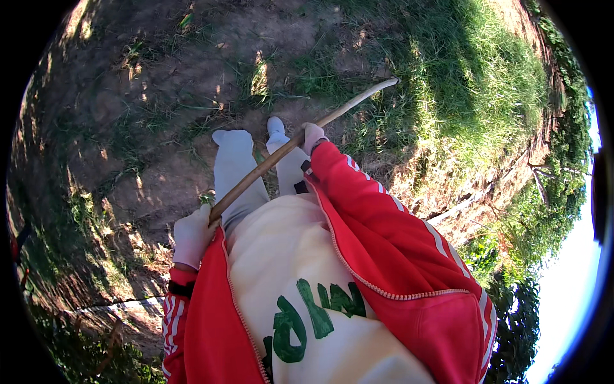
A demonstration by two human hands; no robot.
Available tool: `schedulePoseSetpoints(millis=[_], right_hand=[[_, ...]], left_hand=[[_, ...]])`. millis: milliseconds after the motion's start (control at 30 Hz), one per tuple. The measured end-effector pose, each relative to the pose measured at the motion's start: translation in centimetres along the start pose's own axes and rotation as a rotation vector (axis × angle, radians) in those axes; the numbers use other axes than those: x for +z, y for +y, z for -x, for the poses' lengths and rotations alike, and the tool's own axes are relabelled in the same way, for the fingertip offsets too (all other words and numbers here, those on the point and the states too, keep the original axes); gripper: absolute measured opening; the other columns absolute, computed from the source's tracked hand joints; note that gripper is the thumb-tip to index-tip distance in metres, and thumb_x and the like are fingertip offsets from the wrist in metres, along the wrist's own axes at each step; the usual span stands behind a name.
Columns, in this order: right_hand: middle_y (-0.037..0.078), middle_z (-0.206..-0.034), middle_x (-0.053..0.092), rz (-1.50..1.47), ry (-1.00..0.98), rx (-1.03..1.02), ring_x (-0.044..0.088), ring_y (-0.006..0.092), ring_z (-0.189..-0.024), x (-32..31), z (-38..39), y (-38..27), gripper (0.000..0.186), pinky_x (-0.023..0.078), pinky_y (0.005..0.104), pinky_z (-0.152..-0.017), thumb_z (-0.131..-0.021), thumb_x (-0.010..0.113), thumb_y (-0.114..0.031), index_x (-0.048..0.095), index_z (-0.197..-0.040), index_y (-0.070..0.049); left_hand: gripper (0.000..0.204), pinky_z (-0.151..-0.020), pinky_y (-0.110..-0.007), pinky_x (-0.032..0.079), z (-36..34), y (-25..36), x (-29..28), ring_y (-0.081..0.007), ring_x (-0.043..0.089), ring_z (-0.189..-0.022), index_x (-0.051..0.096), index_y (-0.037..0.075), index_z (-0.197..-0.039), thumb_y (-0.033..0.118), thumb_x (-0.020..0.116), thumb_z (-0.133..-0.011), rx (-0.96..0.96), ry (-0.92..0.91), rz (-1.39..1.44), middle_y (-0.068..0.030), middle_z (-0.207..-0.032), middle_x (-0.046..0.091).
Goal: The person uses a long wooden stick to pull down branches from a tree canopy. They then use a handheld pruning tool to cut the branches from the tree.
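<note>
A long wooden pole (265, 164) slants across the front of my body, from low on the left up to the far right. My left hand (193, 237), in a pale glove, is wrapped around its near end beside my waist. Farther along, my right hand (312, 136), gloved as well, grips the pole over my right leg. The pole's far part is paler and bends slightly. Its tip reaches over the grass (448, 96), and I cannot tell whether a tool head is fixed there.
Bare brown soil (153, 166) with scattered grass tufts lies ahead and to the left. My white shoe (275, 126) stands close under the pole. Leafy bushes (534, 217) grow along the right side, and a pale strip (121, 303) crosses the ground at lower left.
</note>
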State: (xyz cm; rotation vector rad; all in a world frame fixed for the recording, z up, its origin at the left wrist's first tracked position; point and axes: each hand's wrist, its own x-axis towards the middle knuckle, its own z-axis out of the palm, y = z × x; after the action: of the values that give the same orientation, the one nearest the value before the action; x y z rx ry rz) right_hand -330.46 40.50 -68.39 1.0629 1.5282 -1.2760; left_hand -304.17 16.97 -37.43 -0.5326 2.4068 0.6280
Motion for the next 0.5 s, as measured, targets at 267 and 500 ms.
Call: schedulePoseSetpoints(millis=[267,500], right_hand=[[0.008,-0.079,0.056,-0.055,-0.004,-0.129,0.056,0.0260,-0.075,-6.2,-3.2,-6.7,0.015,0.048,0.0436,-0.070,-0.086,0.054,-0.023,0.056,-0.087,-0.008],[0.009,-0.075,0.059,0.859,-0.291,-0.294,0.059,0.0244,-0.071,5.1,-4.0,6.4,0.010,0.050,0.0384,-0.065,-0.080,0.060,-0.018,0.058,-0.082,-0.008]], left_hand=[[0.028,-0.058,-0.045,0.047,-4.4,4.2,0.1,-0.0359,0.061,-0.065,0.053,0.007,-0.088,0.031,0.063,-0.080,0.113,0.106,0.027,-0.0144,-0.075,0.061],[0.024,-0.059,-0.043,0.048,3.3,1.5,-5.5,-0.0350,0.062,-0.067,0.052,0.006,-0.087,0.027,0.063,-0.082,-0.208,-0.142,-0.059,-0.0149,-0.071,0.062]])
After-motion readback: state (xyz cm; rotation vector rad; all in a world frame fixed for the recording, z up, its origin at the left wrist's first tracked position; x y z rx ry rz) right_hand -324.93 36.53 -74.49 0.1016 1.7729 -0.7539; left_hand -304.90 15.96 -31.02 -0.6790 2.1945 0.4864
